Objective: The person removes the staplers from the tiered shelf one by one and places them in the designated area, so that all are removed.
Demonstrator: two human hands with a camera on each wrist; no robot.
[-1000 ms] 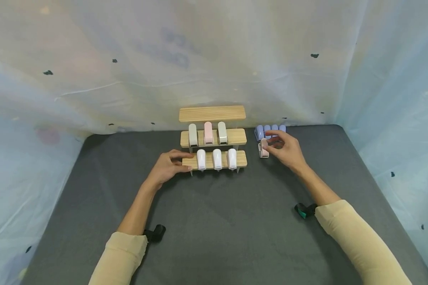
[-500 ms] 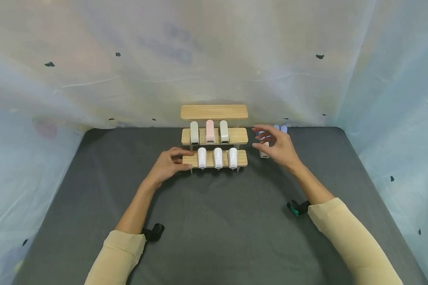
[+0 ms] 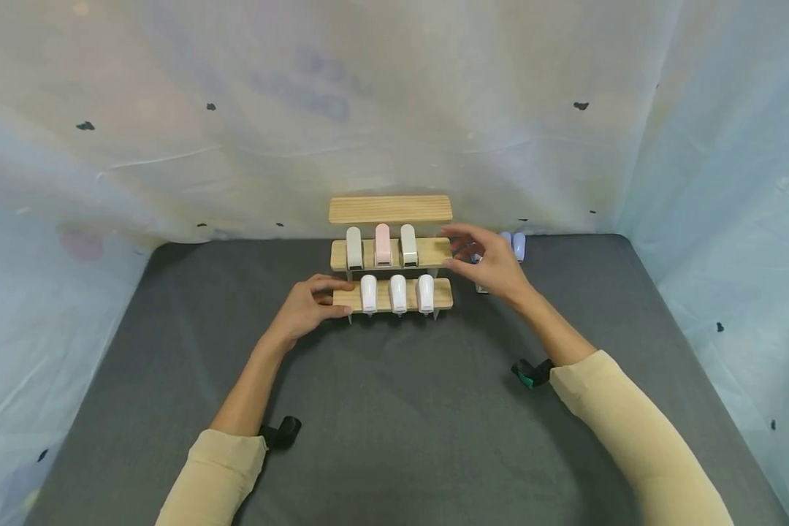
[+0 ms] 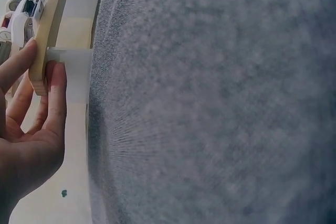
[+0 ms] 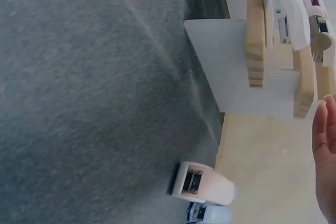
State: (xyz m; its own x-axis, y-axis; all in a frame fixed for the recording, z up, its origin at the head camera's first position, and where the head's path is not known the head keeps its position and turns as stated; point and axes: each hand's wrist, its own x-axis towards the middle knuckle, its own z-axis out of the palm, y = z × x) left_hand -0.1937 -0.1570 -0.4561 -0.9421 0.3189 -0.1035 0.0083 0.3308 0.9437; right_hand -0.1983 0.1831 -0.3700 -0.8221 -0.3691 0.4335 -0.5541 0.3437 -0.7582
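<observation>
My left hand [image 3: 302, 307] pinches the left end of the lowest board [image 3: 443, 294] of a three-tier wooden display rack; the left wrist view shows thumb and fingers on either side of the wood. Three white mini staplers [image 3: 397, 294] stand in a row on that board. The middle board [image 3: 364, 253] holds two pale grey staplers [image 3: 409, 245] with a pink one [image 3: 383, 245] between them. My right hand [image 3: 497, 269] is at this board's right end, fingers extended, thumb and index spread around its corners. In the right wrist view the fingertips [image 5: 322, 109] meet the board end.
Bare wood shows on the rack's top board [image 3: 391, 210]. Right of the rack are several blue staplers [image 3: 519, 247] and a light pink stapler [image 5: 205, 184], partly behind the right hand. The dark cloth [image 3: 394, 424] covers the table; pale curtains [image 3: 394, 95] stand close behind.
My right hand has let go of the light pink stapler on the table and moved left to the rack's middle board. The left hand keeps its grip on the lowest board.
</observation>
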